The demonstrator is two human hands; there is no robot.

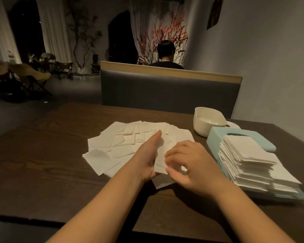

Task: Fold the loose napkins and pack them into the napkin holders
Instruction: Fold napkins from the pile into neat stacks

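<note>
Midway through the job, we flatten one white paper napkin [161, 160] on the dark wooden counter [42, 155], left hand [148, 158] straight-fingered, right hand [188, 165] pinching its edge, a folded stack [249, 160] atop the pale blue holder [216, 135], many loose napkins [123, 137] left.

Loose white napkins [130, 137] lie fanned and overlapping in a flat heap at the middle of the table [42, 163]. Near the right edge, a tall stack of folded napkins [253, 165] rests on a pale blue napkin holder [216, 137]. Just beyond it, toward the far right corner, stands a white napkin holder [200, 125], open-topped.
</note>
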